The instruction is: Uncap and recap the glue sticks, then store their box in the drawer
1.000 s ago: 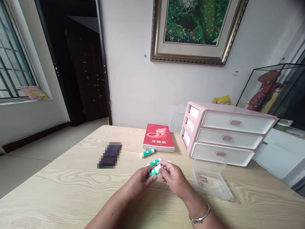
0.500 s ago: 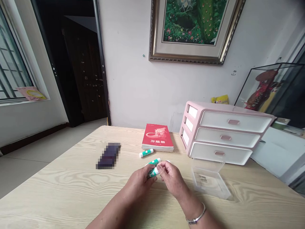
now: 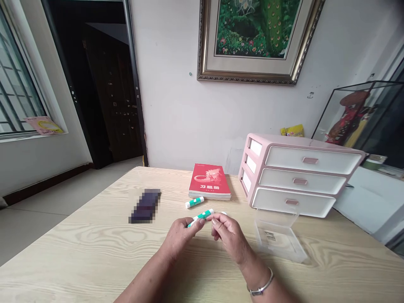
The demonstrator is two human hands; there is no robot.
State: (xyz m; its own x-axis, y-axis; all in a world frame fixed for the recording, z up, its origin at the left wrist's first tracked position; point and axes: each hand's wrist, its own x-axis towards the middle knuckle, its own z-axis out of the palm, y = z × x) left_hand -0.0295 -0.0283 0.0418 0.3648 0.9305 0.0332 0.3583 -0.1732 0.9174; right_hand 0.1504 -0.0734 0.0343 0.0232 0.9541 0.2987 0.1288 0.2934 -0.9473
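Observation:
My left hand (image 3: 181, 237) is closed just above the table, its thumb stretched toward the right. A green and white patch of a glue stick shows between thumb and forefinger; the rest of it is hidden. Just beyond the fingertips lies another green and white glue stick (image 3: 205, 214). My right hand (image 3: 232, 237), with a silver bangle on the wrist, has its fingers curled and thumb pressed in; whatever they may hold is hidden. Behind its knuckles a small white end (image 3: 224, 213) of something peeks out. A further glue stick (image 3: 195, 202) rests before the red book (image 3: 208, 179).
Right of my hands an open clear plastic box (image 3: 282, 244) sits on the wooden table (image 3: 94, 261). Behind it stands a pink and white drawer unit (image 3: 303, 179). A dark blurred object (image 3: 145, 206) lies at left. A framed picture (image 3: 252, 69) hangs on the wall.
The glue stick between my hands was in plain sight and is now almost wholly covered by my left hand. My left thumb has swung across, and my right fingertips have come away from it.

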